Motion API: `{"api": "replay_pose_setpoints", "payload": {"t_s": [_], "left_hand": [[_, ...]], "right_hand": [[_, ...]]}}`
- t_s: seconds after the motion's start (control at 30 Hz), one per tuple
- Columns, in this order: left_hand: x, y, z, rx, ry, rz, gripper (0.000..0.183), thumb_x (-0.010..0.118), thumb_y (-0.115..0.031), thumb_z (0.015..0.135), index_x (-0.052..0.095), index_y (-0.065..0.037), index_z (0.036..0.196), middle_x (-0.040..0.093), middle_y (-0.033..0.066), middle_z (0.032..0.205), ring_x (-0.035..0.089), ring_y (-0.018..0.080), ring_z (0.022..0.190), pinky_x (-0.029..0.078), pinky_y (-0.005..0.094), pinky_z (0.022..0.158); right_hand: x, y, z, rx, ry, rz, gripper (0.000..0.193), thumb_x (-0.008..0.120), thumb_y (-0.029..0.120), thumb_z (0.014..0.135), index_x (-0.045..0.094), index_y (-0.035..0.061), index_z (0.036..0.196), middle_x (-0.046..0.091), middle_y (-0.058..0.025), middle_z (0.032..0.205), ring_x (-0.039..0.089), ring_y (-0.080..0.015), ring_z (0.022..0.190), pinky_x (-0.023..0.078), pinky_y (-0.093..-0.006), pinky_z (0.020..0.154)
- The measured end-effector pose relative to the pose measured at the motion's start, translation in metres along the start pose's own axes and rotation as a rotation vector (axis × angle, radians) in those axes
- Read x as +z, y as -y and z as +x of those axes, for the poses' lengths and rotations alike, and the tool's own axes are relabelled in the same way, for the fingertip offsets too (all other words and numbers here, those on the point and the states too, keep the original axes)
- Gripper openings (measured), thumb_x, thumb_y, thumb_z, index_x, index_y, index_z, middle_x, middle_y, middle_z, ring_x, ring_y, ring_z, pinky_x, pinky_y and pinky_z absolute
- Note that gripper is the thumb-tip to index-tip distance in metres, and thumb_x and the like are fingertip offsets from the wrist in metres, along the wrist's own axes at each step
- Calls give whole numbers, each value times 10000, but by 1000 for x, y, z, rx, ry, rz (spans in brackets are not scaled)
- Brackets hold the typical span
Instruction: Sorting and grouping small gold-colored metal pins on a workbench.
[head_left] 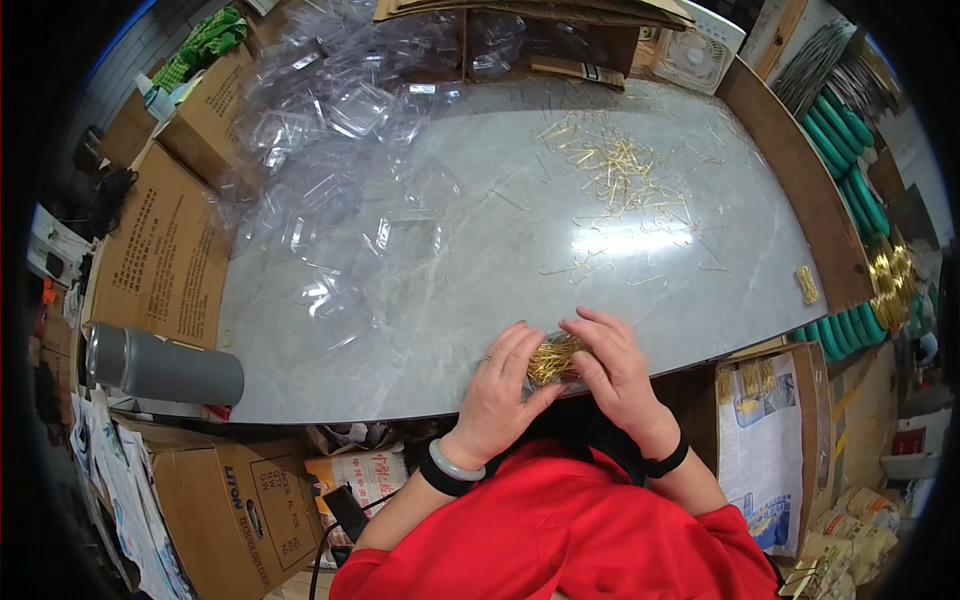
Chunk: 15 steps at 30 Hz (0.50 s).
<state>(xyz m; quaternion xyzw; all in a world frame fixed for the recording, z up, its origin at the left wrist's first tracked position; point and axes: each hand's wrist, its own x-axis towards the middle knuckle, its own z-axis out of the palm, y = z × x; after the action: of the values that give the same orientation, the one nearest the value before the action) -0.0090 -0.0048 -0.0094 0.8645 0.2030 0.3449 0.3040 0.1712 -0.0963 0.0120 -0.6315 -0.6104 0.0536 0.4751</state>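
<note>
At the table's front edge, a dense bunch of gold wire hooks [552, 361] sits between my two hands, in what looks like a clear plastic box [573, 387]. My left hand [497, 385] curls round the left side, fingers on top and thumb low in front. From the right, my right hand [618, 372] closes over the other side with its fingers bent. Farther off on the grey table [480, 290] lies a loose spread of similar gold hooks [622, 168]. Clear plastic boxes [362, 112] are heaped at the back left, some spreading toward the middle.
A grey bottle [165, 365] lies at the left front corner beside cardboard boxes [165, 245]. One small gold bundle [807, 285] rests by the right wooden board [800, 180]. A white fan [697, 50] stands at the back. Below right, a paper-lined box [762, 450] holds gold bundles.
</note>
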Motion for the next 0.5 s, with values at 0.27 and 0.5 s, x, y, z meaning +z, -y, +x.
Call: {"api": "replay_pose_setpoints", "payload": {"t_s": [0.27, 0.5], "left_hand": [[0, 0, 0, 3, -3, 4, 672, 832, -223, 834, 513, -4, 1383, 560, 200, 1364, 529, 400, 1310, 465, 465, 1076], [1, -1, -2, -12, 10, 39, 677, 814, -208, 846, 498, 2, 1407, 537, 196, 1382, 519, 392, 1321, 459, 461, 1078]], "right_hand": [[7, 3, -14, 220, -82, 3, 365, 699, 54, 897, 598, 26, 1246, 645, -158, 1195, 587, -355, 1136, 461, -432, 977], [9, 19, -30, 48, 161, -82, 667, 665, 208, 952, 394, -37, 1510, 505, -215, 1492, 394, -438, 1448, 187, -611, 1212]]}}
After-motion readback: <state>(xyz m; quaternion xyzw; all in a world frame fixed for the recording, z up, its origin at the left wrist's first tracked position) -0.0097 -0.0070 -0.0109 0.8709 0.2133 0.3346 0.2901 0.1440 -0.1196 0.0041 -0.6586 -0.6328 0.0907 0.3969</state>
